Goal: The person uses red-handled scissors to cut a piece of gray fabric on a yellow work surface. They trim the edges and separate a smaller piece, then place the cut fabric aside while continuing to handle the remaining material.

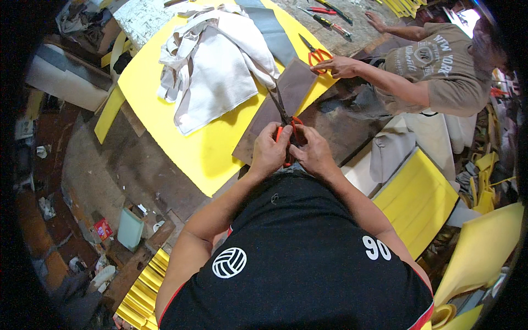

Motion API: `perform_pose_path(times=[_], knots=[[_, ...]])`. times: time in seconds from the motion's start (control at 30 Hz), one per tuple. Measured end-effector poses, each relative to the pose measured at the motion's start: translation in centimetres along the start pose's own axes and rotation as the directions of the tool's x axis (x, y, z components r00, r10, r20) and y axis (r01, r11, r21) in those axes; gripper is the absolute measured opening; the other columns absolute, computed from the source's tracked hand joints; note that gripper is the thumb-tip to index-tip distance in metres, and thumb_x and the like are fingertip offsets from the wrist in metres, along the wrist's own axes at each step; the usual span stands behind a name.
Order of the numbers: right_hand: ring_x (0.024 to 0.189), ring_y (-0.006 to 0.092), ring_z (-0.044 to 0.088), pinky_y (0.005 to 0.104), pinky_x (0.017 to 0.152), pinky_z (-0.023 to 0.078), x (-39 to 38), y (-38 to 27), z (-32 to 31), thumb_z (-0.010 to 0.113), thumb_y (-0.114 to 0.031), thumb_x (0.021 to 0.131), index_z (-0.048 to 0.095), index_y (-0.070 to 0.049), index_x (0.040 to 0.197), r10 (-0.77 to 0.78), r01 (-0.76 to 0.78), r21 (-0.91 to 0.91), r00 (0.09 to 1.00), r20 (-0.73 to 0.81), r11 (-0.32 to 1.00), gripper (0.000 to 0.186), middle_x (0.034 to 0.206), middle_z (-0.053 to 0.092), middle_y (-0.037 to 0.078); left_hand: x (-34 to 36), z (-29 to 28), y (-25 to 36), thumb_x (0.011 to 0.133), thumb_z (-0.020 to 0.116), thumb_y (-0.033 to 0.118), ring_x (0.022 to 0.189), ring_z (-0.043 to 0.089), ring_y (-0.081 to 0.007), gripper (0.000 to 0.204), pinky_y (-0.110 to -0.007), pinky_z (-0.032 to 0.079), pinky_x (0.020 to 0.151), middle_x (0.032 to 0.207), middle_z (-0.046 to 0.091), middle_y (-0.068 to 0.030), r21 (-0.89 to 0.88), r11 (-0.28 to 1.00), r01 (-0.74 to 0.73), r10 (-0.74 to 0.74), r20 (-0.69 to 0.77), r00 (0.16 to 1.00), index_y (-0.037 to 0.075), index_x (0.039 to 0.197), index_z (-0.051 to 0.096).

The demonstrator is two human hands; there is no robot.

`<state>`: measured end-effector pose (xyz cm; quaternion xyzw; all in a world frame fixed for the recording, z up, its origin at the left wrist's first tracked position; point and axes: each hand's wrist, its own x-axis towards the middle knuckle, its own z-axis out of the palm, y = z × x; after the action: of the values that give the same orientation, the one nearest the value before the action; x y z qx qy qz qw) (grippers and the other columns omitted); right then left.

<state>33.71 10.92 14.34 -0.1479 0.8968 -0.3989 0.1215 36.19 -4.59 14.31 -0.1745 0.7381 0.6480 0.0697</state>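
My left hand (268, 148) and my right hand (314, 151) are close together in front of my body, both closed on the orange-red handles of a pair of scissors (282, 109). The dark blades point away from me, slightly apart, over a grey-brown strip of material (300, 85). That strip lies across the edge of a large yellow sheet (212, 165). Beyond my left hand, a crumpled piece of off-white fabric (217, 74) rests on the sheet. My fingers partly hide the scissor handles.
At the right, a person (423, 71) leans on the table, one hand near a second pair of scissors (316, 54). Several hand tools (327, 21) lie at the back. A yellow panel (415, 192) is at my right; a pale green container (130, 228) stands at lower left.
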Motion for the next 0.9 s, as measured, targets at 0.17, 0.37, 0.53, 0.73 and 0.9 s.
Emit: perform_pose_path(times=[0.17,0.37,0.53,0.73,0.9], knots=[[0.089,0.0229,0.066,0.0342,0.082,0.052,0.4,3.8,-1.0,0.072,-0.017,0.082,0.057,0.000,0.119,0.214,-0.302,0.403,0.944,0.250,0.864,0.043,0.099,0.067,0.013,1.3,1.7,0.1,0.094,0.060,0.029,0.080,0.064,-0.0316,0.032,-0.036,0.049,0.073,0.086,0.064,-0.0191,0.030,0.891,-0.453,0.447,0.110,0.888,-0.001,0.104,0.066],[0.079,0.0122,0.061,0.0281,0.071,0.051,0.7,4.6,-4.5,0.068,-0.007,0.085,0.056,-0.001,0.111,0.231,-0.319,0.511,0.946,0.229,0.798,0.030,0.089,0.061,0.004,15.4,1.7,-2.1,0.096,0.052,0.034,0.070,0.064,-0.0202,0.038,-0.035,0.051,0.069,0.073,0.064,-0.0135,0.181,0.980,-0.079,0.103,-0.127,0.987,-0.002,0.096,0.066],[0.075,0.0065,0.058,0.0233,0.066,0.049,1.9,6.0,-7.3,0.072,-0.017,0.087,0.057,-0.001,0.110,0.277,-0.419,0.526,0.903,0.330,0.740,0.031,0.092,0.061,0.001,26.9,2.6,-3.8,0.092,0.049,0.043,0.068,0.070,-0.0321,0.053,-0.042,0.053,0.072,0.072,0.069,-0.0218,0.537,0.841,0.062,0.043,-0.181,0.983,-0.004,0.081,0.070],[0.065,0.0068,0.054,0.0221,0.058,0.046,4.1,8.5,-10.7,0.068,-0.029,0.091,0.055,-0.003,0.109,0.249,-0.491,0.572,0.858,0.450,0.657,0.034,0.082,0.058,0.000,32.2,5.6,-3.1,0.083,0.062,0.034,0.096,0.064,-0.0418,0.040,-0.045,0.049,0.086,0.101,0.068,-0.0247,0.495,0.816,0.298,-0.103,-0.383,0.918,-0.003,0.096,0.067],[0.057,0.0081,0.053,0.0228,0.052,0.045,6.8,10.1,-13.8,0.064,-0.043,0.092,0.056,-0.003,0.101,0.219,-0.472,0.562,0.861,0.458,0.679,0.041,0.073,0.055,0.000,32.5,7.0,0.1,0.081,0.059,0.014,0.096,0.064,-0.0298,0.031,-0.040,0.049,0.085,0.106,0.066,-0.0182,0.089,0.993,-0.072,0.102,-0.411,0.906,-0.002,0.108,0.059]])
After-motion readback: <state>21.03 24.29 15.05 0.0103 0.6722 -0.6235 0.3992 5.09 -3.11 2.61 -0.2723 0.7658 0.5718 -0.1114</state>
